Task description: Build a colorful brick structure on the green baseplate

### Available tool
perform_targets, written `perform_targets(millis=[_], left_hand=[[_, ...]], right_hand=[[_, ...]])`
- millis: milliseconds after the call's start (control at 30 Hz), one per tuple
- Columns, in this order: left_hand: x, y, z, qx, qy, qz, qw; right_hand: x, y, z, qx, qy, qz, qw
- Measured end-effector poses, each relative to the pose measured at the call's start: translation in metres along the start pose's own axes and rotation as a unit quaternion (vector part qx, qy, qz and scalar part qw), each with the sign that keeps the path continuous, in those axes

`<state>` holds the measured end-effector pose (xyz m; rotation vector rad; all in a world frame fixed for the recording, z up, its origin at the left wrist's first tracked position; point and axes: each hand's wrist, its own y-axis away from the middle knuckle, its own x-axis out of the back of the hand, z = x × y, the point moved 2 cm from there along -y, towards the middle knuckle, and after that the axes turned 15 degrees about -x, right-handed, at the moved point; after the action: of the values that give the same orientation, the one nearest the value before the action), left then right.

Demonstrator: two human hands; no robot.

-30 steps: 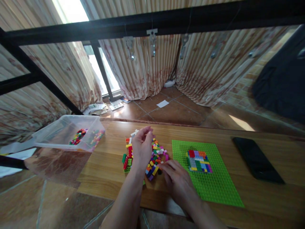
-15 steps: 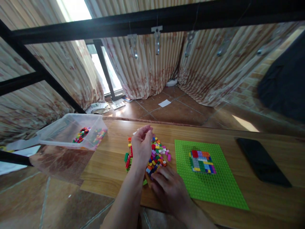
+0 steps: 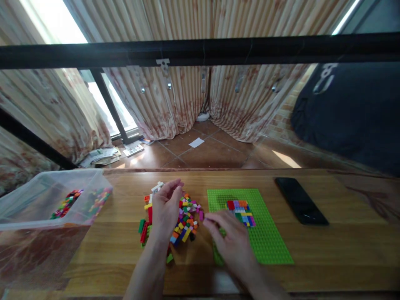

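My left hand [image 3: 167, 206] hovers over the left part of a pile of small coloured bricks [image 3: 187, 221], its fingers loosely curved and apart from the thumb, with nothing visible in them. My right hand [image 3: 233, 237] is between the pile and the green baseplate [image 3: 265, 241], partly covering the plate's left side. Its thumb and forefinger are pinched together beside a magenta brick [image 3: 201, 215] at the pile's right edge. What the pinch holds, if anything, is too small to tell. On the baseplate sits a flat multicoloured block of bricks [image 3: 240, 206], its lower left hidden by my right hand.
A black phone [image 3: 301, 202] lies right of the baseplate on the wooden table [image 3: 106, 246]. At the left stands a clear plastic bin [image 3: 31, 187] with more bricks. A black metal bar [image 3: 218, 52] with hanging clips crosses above, in front of curtains.
My right hand has pulled out of the pile's near side and moved toward the baseplate. The left hand stays above the pile. The camera view has turned to the right and levelled.
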<state>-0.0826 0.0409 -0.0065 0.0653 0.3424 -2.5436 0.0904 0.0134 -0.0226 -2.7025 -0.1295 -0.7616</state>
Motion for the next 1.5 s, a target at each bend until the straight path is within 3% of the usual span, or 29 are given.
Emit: perform_targets(millis=[133,267,500,833,1000,1333,1500], left_hand=[[-0.009,0.008,-0.008,-0.007,-0.037,-0.085,0.996],[-0.025,0.022,-0.017,-0.020,-0.059,-0.164,0.984],[-0.052,0.051,-0.020,0.001,-0.084,-0.260,0.962],[-0.057,0.058,-0.027,-0.011,-0.143,-0.309,0.940],[-0.057,0.057,-0.025,-0.028,-0.174,-0.324,0.930],[-0.059,0.061,-0.027,-0.053,-0.204,-0.342,0.916],[-0.061,0.065,-0.023,-0.098,-0.225,-0.371,0.895]], right_hand=[[0.059,-0.025,0.046,-0.170,-0.020,0.152,0.974],[0.085,-0.032,0.083,-0.218,0.046,0.144,0.964],[0.078,-0.030,0.081,-0.205,0.098,0.079,0.971],[0.074,-0.030,0.078,-0.155,0.142,0.028,0.977],[0.075,-0.031,0.080,-0.153,0.111,0.022,0.982],[0.071,-0.036,0.095,-0.222,-0.015,-0.014,0.975],[0.071,-0.037,0.094,-0.217,-0.006,-0.019,0.976]])
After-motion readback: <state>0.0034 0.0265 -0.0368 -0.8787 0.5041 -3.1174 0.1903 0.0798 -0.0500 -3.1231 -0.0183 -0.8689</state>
